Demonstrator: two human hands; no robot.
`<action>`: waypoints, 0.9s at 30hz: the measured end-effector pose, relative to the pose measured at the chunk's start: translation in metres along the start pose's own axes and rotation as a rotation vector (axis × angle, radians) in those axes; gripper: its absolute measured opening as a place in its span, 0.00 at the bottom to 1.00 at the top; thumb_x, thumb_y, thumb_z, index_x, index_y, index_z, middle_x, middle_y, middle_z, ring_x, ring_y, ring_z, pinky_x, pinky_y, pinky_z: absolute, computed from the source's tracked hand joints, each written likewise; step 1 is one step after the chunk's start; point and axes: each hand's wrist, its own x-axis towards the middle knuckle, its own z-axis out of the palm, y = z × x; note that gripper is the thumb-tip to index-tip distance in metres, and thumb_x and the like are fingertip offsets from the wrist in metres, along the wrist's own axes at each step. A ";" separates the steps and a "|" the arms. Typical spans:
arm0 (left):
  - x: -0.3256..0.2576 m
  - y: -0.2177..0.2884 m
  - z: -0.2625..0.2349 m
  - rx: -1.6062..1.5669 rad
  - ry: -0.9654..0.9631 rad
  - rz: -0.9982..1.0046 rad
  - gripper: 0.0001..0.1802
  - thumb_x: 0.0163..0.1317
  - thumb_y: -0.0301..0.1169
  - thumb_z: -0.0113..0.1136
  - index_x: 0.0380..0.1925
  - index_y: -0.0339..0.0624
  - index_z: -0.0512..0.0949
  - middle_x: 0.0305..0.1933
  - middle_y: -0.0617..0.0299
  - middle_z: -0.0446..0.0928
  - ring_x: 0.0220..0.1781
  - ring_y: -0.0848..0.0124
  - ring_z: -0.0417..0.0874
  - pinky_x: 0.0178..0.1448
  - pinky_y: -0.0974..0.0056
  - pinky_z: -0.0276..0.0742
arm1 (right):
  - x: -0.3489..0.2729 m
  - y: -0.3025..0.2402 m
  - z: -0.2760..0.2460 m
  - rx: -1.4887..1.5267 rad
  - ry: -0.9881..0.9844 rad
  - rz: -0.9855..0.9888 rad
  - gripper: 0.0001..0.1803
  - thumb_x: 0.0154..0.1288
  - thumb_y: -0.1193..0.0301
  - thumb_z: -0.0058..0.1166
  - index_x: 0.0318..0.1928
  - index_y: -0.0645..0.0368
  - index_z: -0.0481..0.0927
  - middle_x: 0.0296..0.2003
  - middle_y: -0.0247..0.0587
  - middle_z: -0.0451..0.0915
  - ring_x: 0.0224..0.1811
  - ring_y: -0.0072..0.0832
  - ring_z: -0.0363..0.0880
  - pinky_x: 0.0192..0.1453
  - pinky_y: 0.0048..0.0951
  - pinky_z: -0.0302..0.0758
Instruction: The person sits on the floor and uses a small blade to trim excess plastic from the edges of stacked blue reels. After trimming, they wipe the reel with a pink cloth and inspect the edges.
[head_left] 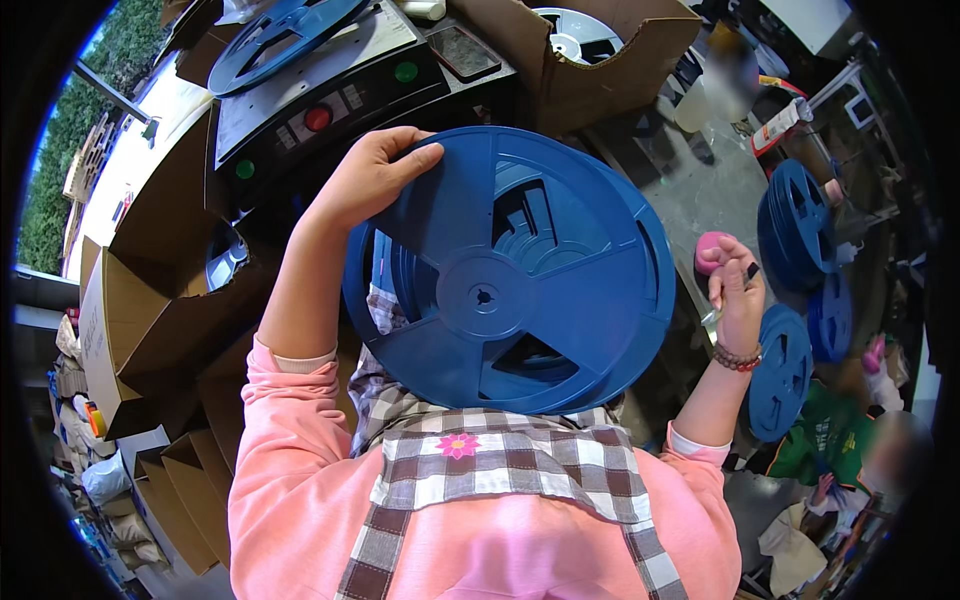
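Note:
A large blue plastic reel [485, 295] with three wide openings and a small central hub hole lies tilted in front of my chest. More blue reels show behind it, stacked close together. My left hand [375, 175] grips the upper left rim, thumb on the face and the other fingers out of sight behind. To the right of the reels, my right hand [738, 300] is raised and closed round a slim tool with a black end and a shiny tip; its exact kind is unclear. Close by its fingertips is a round pink object [711, 252].
A black machine [350, 110] with red and green buttons stands ahead, another blue reel [285, 40] on top. Cardboard boxes [120, 330] line the left; one box [600, 85] at the back holds a white reel. Blue reels [795, 220] stand at right, beside two other people.

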 end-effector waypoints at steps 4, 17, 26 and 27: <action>0.000 0.029 0.007 0.070 -0.025 0.046 0.17 0.67 0.38 0.58 0.48 0.35 0.79 0.38 0.65 0.81 0.39 0.79 0.79 0.49 0.71 0.76 | 0.004 0.014 0.009 -0.218 0.126 0.072 0.22 0.67 0.65 0.58 0.55 0.66 0.74 0.42 0.40 0.80 0.33 0.13 0.74 0.36 0.13 0.71; 0.044 0.016 0.023 0.270 -0.246 0.112 0.17 0.65 0.41 0.59 0.40 0.35 0.80 0.67 0.50 0.67 0.58 0.65 0.75 0.62 0.61 0.69 | 0.007 0.098 0.056 0.237 0.165 0.319 0.29 0.69 0.49 0.51 0.50 0.66 0.79 0.40 0.33 0.81 0.41 0.17 0.76 0.49 0.20 0.71; 0.050 -0.016 0.028 0.130 -0.280 -0.087 0.19 0.66 0.41 0.58 0.48 0.37 0.80 0.65 0.51 0.70 0.57 0.68 0.75 0.63 0.62 0.69 | 0.006 0.106 0.089 0.127 0.197 0.257 0.19 0.67 0.58 0.58 0.43 0.64 0.84 0.21 0.22 0.73 0.23 0.09 0.67 0.25 0.15 0.61; 0.050 -0.017 0.028 0.156 -0.281 -0.075 0.22 0.65 0.40 0.59 0.53 0.38 0.77 0.64 0.52 0.71 0.57 0.68 0.76 0.64 0.62 0.68 | 0.006 0.106 0.090 0.130 0.176 0.260 0.19 0.68 0.58 0.57 0.43 0.63 0.84 0.21 0.22 0.73 0.23 0.09 0.67 0.25 0.15 0.62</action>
